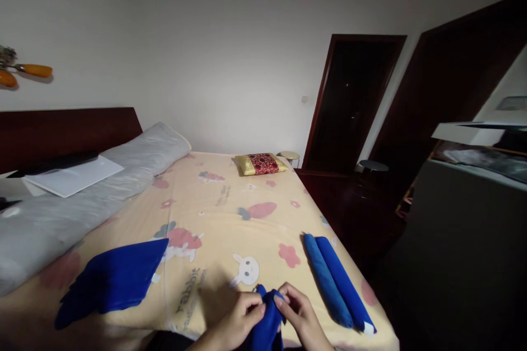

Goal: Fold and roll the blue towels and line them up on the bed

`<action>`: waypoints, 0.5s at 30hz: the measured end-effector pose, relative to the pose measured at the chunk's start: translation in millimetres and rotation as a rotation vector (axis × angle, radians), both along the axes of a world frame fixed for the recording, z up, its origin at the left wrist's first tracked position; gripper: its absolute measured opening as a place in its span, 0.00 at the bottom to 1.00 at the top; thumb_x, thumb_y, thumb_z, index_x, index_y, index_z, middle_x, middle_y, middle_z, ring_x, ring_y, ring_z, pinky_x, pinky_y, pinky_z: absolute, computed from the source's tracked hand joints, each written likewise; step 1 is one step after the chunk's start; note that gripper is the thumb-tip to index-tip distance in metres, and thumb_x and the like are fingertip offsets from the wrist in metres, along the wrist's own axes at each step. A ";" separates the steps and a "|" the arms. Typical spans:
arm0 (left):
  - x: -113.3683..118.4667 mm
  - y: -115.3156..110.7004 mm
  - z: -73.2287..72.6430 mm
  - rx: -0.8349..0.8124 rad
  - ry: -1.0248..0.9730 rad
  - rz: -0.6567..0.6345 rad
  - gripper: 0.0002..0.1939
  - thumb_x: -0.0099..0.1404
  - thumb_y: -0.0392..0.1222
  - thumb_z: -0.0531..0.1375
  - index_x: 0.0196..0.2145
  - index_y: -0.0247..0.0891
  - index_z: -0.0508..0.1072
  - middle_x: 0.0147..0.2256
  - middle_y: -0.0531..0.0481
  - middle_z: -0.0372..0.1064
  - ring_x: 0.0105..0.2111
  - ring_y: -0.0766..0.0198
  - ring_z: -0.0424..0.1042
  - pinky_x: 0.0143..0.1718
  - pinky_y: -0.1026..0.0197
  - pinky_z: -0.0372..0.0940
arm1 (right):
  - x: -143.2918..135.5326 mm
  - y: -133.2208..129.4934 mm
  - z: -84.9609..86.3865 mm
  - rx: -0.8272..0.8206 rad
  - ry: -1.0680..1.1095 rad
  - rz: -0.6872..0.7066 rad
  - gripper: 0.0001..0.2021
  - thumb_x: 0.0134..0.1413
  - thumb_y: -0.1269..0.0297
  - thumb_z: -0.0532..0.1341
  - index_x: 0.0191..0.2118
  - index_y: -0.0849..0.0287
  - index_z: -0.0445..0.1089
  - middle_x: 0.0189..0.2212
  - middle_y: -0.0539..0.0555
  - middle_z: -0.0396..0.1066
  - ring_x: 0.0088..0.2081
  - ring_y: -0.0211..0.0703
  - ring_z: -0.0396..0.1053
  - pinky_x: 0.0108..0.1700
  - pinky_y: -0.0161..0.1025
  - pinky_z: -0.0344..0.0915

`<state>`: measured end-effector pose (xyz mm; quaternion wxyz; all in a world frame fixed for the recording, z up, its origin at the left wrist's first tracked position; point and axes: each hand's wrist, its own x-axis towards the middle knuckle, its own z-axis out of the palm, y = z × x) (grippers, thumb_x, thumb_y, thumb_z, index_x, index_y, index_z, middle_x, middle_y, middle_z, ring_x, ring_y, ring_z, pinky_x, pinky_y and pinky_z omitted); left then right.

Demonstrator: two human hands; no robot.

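Note:
At the bed's near edge, a blue towel (268, 321) is bunched between my two hands. My left hand (242, 318) pinches its left side, thumb against fingers. On the other side, my right hand (298, 310) grips the upper right part between thumb and fingertips. The towel's lower end runs out of the picture. To the right lie two rolled blue towels (335, 279), side by side, one with a white tag. Another blue towel (119, 274) lies flat to the left, also with a small white tag.
A cream printed bedsheet (224, 203) covers the bed. A grey bolster (160, 145) runs along the headboard, with a white flat board (74, 175) on it. A gold and red cushion (261, 164) lies at the far edge. A dark cabinet (448, 241) stands right; stools (373, 165) are beyond.

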<state>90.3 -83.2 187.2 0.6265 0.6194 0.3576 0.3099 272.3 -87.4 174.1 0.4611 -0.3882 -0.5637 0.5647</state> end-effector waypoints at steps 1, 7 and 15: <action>-0.1 -1.1 1.7 -0.019 -0.017 -0.027 0.27 0.59 0.68 0.54 0.26 0.39 0.67 0.26 0.51 0.67 0.29 0.62 0.66 0.35 0.58 0.61 | 0.1 0.9 -1.6 -0.016 0.029 0.008 0.18 0.50 0.45 0.63 0.29 0.55 0.61 0.19 0.43 0.57 0.20 0.35 0.60 0.24 0.35 0.57; -0.9 1.4 -1.6 0.067 0.021 0.042 0.27 0.59 0.69 0.54 0.26 0.40 0.68 0.26 0.53 0.65 0.31 0.62 0.65 0.37 0.59 0.60 | 3.9 5.8 -8.8 -0.088 0.128 0.148 0.18 0.44 0.52 0.69 0.36 0.55 0.66 0.22 0.43 0.63 0.22 0.34 0.63 0.27 0.35 0.63; -1.7 11.6 -26.3 0.132 0.021 0.173 0.26 0.59 0.67 0.54 0.23 0.40 0.62 0.24 0.57 0.53 0.29 0.66 0.55 0.34 0.60 0.54 | 0.0 0.9 -4.5 -0.155 0.058 0.227 0.22 0.35 0.58 0.74 0.35 0.55 0.64 0.24 0.42 0.67 0.22 0.33 0.65 0.29 0.34 0.63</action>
